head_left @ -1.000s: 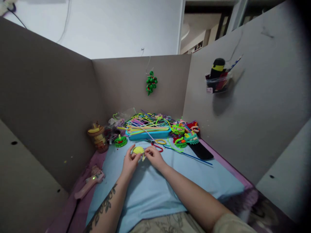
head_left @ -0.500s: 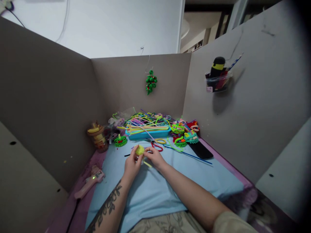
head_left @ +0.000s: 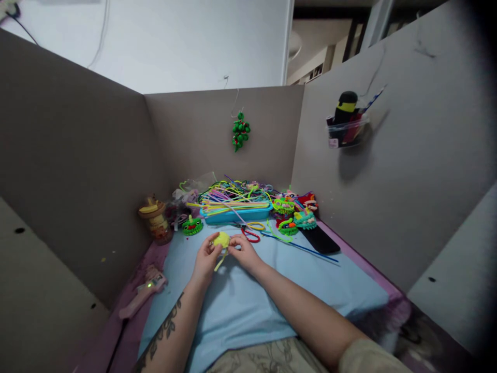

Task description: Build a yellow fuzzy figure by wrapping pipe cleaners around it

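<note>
Between my two hands is a small round yellow piece [head_left: 221,239], which looks like coiled pipe cleaner. My left hand [head_left: 207,259] grips it from the left with thumb and fingers. A loose yellow end [head_left: 220,261] hangs down below it. My right hand [head_left: 244,253] pinches at the right edge of the piece, fingertips closed against it. Just beyond the hands lie scissors with red and yellow handles [head_left: 251,235], on the light blue cloth [head_left: 248,305].
A blue tray [head_left: 236,214] heaped with colourful pipe cleaners stands at the back. Finished fuzzy figures [head_left: 305,219] sit right of it, beside a black phone-like slab [head_left: 321,240]. A pink glue gun [head_left: 144,294], its light green, and a lidded cup [head_left: 156,221] are on the left.
The yellow piece has turned and moved slightly left in my hands. Its loose end, pointing down to the right before, now points down to the left.
</note>
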### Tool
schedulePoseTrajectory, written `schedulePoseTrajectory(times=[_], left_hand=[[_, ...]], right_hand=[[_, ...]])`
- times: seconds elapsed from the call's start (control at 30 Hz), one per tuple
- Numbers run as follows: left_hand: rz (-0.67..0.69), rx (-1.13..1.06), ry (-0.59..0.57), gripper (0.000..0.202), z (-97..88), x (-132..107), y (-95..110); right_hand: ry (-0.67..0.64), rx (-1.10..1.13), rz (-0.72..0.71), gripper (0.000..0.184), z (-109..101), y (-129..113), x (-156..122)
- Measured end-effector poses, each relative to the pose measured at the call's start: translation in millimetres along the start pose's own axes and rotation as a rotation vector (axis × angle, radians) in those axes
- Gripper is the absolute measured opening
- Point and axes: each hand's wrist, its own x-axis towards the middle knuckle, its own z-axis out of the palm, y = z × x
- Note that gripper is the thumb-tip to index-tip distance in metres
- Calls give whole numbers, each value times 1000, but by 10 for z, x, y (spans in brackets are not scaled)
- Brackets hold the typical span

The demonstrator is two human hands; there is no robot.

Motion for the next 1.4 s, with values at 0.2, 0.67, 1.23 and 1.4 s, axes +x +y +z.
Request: schedulePoseTrajectory(times=[0.2,0.67,1.23,1.4], left_hand=[[-76,-18,8,62,17,-42,54],[146,181,65,48,-12,16,-87],[169,251,88,45,-15,8,-83],[165,264,50,45,-27,-1,-90]], right_hand=[[0,-60,-16,4,-9,-42,-28],[83,-42,-37,6,3,6,15],[29,82,67,12,-30,-71,-11],[-86,334,183,23,-52,-64,12]])
